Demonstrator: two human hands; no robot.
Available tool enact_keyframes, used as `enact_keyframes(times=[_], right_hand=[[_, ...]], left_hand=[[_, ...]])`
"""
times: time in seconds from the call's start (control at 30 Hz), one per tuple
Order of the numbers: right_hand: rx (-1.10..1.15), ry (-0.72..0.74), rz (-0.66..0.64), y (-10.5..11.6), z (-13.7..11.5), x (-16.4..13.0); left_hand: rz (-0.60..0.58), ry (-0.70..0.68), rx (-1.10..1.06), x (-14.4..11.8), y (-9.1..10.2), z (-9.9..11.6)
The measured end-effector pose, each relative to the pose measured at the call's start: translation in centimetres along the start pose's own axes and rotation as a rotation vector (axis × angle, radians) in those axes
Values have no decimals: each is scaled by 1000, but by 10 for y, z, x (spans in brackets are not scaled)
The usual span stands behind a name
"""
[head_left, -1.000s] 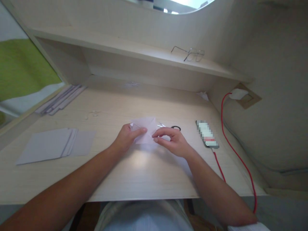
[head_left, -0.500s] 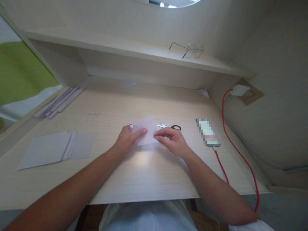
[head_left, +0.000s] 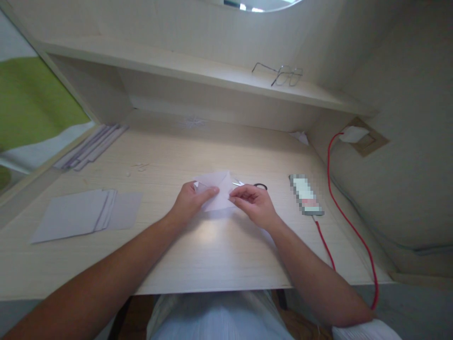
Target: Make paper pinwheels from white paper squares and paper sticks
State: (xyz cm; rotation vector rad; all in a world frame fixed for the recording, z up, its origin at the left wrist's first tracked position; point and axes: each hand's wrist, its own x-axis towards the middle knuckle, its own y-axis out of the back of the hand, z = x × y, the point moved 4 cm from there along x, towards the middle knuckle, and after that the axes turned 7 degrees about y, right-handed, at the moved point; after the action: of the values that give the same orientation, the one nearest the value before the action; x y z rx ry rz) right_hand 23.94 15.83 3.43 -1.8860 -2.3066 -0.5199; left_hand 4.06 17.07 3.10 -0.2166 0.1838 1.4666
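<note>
A small folded white paper (head_left: 221, 200) with diagonal creases is held just above the desk. My left hand (head_left: 191, 200) grips its left side, thumb lying flat on top and the other fingers hidden beneath. At the paper's right edge, my right hand (head_left: 253, 203) has thumb and index fingertip pinched together on it. Scissors (head_left: 261, 186) with black handles lie just behind my right hand, partly covered by it.
Flat paper sheets (head_left: 71, 215) are stacked at the left, with folded papers (head_left: 94, 146) behind them. A phone (head_left: 306, 194) on a red cable (head_left: 348, 217) lies at the right. Glasses (head_left: 285, 75) rest on the shelf (head_left: 198, 66). White paper strips (head_left: 193, 122) sit at the back.
The view has shifted slightly. Both hands keep their grip on the paper, and my right hand now covers a little more of the scissors.
</note>
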Motion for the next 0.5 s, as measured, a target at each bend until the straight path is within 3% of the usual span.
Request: enact_keyframes(times=[0.5], right_hand=[[141,-114,-19,0,4,0]], left_hand=[[-13,5,-31,-2,-1,-1]])
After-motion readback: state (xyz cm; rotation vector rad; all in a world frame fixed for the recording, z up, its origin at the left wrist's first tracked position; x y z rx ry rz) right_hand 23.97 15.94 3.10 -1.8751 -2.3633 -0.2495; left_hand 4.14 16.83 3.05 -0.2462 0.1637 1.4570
